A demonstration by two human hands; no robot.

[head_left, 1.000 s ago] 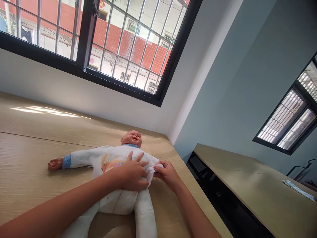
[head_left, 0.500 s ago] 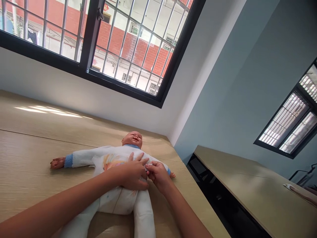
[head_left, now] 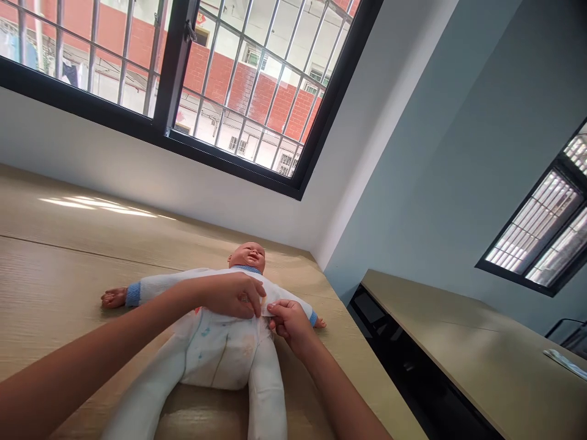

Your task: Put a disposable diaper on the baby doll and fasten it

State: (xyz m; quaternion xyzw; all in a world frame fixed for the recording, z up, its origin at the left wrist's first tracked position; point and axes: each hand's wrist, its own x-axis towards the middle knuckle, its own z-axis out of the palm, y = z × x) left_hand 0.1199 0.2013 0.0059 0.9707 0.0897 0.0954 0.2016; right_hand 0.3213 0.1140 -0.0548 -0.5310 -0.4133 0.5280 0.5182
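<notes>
A baby doll (head_left: 247, 255) in a white suit with blue cuffs lies on its back on the wooden table, arms spread. Around its hips is a white diaper (head_left: 220, 357) with faint coloured prints. My left hand (head_left: 233, 294) reaches across the doll's belly, fingers bent and pinched at the diaper's upper edge. My right hand (head_left: 291, 322), on the doll's right-hand side in view, pinches a small white diaper tab (head_left: 266, 310) between thumb and forefinger. The two hands' fingertips are close together. My left hand and forearm hide much of the diaper's front waist.
The table (head_left: 59, 293) meets the wall beneath a barred window (head_left: 247, 79). To the right, past a dark gap, stands a second table (head_left: 435, 324) with a small pale object (head_left: 566, 363) at its far edge.
My left hand was spread flat on the diaper's front; it has lifted upward and its fingers have curled into a pinch near the tab. My right hand keeps its pinch. The view shifted slightly.
</notes>
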